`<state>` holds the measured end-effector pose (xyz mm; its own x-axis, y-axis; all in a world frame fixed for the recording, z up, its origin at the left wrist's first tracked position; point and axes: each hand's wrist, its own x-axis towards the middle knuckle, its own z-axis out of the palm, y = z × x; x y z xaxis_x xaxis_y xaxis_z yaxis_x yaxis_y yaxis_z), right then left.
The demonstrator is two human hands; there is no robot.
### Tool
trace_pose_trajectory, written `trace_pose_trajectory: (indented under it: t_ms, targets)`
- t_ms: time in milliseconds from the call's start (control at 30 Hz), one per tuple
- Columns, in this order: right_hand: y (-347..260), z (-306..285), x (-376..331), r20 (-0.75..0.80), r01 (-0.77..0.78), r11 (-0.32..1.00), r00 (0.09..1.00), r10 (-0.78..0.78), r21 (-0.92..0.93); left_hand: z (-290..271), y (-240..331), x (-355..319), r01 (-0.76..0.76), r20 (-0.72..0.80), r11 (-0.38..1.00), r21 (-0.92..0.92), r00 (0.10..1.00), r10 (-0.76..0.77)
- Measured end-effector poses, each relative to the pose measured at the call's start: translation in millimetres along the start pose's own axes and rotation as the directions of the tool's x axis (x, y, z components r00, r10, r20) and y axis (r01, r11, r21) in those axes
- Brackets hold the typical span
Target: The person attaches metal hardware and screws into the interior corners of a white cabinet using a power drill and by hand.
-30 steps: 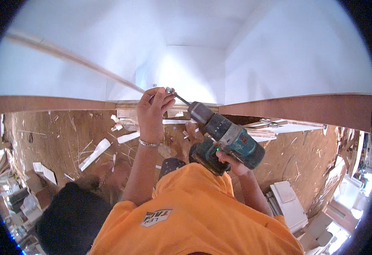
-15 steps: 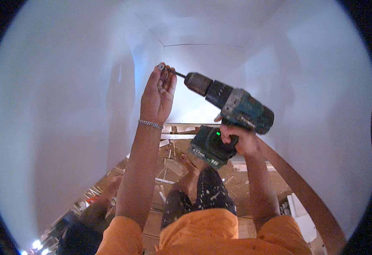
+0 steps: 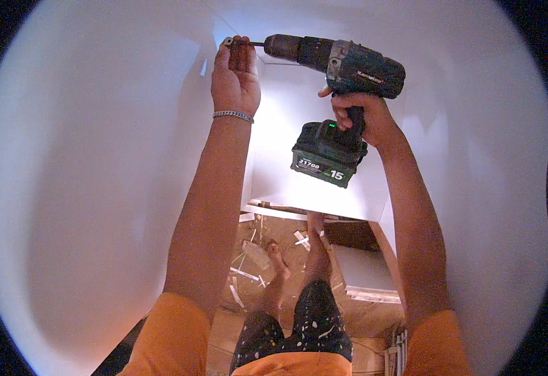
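My right hand (image 3: 371, 119) is wrapped round the handle of a dark green and black cordless drill (image 3: 368, 70). Its bulky battery (image 3: 325, 155), with a small green light, hangs below the grip. The drill lies nearly level, its chuck toward the left. From the chuck a thin bit (image 3: 257, 44) reaches to the fingers of my left hand (image 3: 236, 81). Those fingers are closed round the bit's end and a small pale fitting (image 3: 228, 41) with a dark hole, up against the white panels. The fingers partly hide the fitting, so its exact kind is unclear.
White panels (image 3: 98, 156) surround both arms on the left, right and far sides, like a cabinet's inside. Below, scraps and white strips (image 3: 244, 274) litter the brown floor (image 3: 286, 250) around bare feet. A pale box-like piece (image 3: 368, 272) stands to the right of the legs.
Both hands and the drill have moved up and farther away, and the drill has turned from slanting to nearly level. Another person's limbs at the lower sides are out of view.
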<state>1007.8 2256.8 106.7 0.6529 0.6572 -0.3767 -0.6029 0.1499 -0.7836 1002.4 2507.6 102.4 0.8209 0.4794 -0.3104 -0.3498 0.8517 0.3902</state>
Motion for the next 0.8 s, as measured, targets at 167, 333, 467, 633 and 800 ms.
trace_pose_trajectory:
  t_ms: [167,333,467,633,800]
  targets:
    - [-2,-13,2,0.086,-0.031,0.999,0.996,0.035,-0.044,-5,-11,-17,-0.118,-0.045,0.992,-0.037,0.992,0.117]
    - [5,-15,4,0.058,-0.023,1.0,0.998,0.024,-0.013,-1,-22,-23,-0.16,-0.059,0.987,-0.017,0.986,0.159]
    - [8,-20,4,0.068,-0.021,1.0,0.997,0.02,0.009,3,-29,-24,-0.146,-0.09,0.989,-0.002,0.985,0.145]
    - [2,-16,6,0.089,-0.032,0.999,0.995,0.034,-0.024,-4,-25,-17,-0.156,-0.008,0.988,0.01,0.988,0.156]
    - [3,-15,11,0.13,-0.03,0.999,0.991,0.034,-0.025,-18,-17,-14,-0.168,0.089,0.976,0.138,0.984,0.156]
